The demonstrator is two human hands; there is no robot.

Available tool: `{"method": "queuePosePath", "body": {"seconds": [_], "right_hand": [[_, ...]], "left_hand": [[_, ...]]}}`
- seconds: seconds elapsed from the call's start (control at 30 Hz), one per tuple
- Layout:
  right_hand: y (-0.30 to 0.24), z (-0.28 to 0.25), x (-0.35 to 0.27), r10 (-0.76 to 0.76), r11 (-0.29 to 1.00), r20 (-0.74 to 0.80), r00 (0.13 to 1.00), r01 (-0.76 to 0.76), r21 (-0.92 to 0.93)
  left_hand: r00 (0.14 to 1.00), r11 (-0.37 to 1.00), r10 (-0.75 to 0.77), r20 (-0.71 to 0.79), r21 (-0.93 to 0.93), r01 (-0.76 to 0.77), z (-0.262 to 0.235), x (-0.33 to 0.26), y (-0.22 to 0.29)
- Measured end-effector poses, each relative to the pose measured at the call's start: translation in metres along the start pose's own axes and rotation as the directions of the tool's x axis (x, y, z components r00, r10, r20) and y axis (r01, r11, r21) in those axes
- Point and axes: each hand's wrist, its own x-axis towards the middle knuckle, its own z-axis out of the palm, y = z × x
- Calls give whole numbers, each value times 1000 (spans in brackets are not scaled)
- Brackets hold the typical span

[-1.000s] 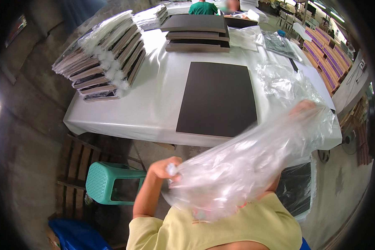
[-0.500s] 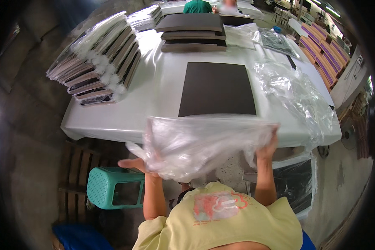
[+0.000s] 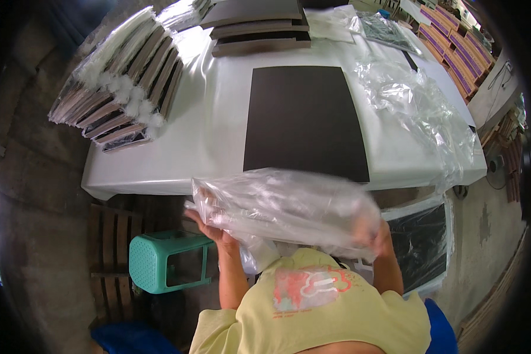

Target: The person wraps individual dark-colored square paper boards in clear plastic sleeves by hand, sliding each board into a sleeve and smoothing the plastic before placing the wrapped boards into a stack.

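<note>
I see both hands gripping a clear plastic bag [image 3: 286, 206], stretched between them just off the near edge of the white table [image 3: 212, 135]. My left hand [image 3: 211, 229] has its fingers curled tight around the bag's left end. My right hand [image 3: 376, 233] pinches the right end, fingers closed on the film and partly veiled by it. A dark flat board [image 3: 304, 121] lies on the table just beyond the bag. Bagged boards [image 3: 121, 82] are stacked at the table's far left corner, and loose plastic sheeting [image 3: 422, 112] lies along its right edge.
</note>
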Motion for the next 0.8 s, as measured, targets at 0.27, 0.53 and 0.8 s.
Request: {"method": "queuePosePath", "body": {"seconds": [0.27, 0.53, 0.8], "right_hand": [[-33, 17, 11, -156, 716, -467, 870, -226, -661], [19, -40, 72, -808, 140, -454, 376, -625, -767], [3, -5, 58, -838, 171, -391, 381, -497, -851]], "left_hand": [[796, -270, -273, -540, 837, 476, -45, 18, 40], [971, -553, 203, 122, 833, 11, -84, 69, -47], [972, -493, 80, 221, 856, -154, -49, 44, -34]]}}
